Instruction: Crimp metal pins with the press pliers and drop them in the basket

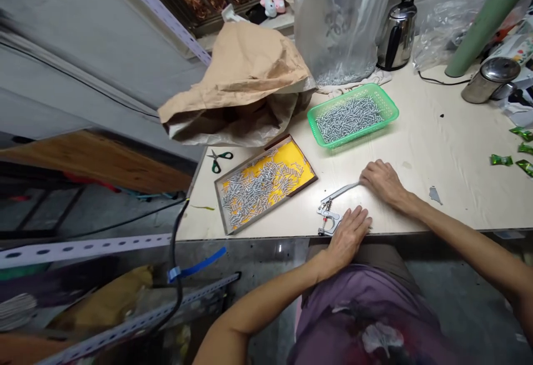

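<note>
A pair of hand pliers (330,220), like snap-fastener pliers, lies near the table's front edge with its handles spread apart and a coil spring between them. My left hand (348,235) rests over the lower handle with its fingers laid across it, holding it against the table. At the end of the raised upper handle (342,190), my right hand (385,183) has its fingers curled around the tip. Left of the pliers is a shallow tray (290,191) with a yellow bottom and many small silver metal pins. Behind stands a green plastic basket (353,138) heaped with similar pins.
Green-handled scissors (216,162) lie left of the tray. A large brown paper bag (254,59) leans behind it. At the back are a clear plastic bag (339,20), a steel kettle (397,34), a green flask (474,31) and a steel cup (487,83). Green-wrapped candies (501,160) lie right.
</note>
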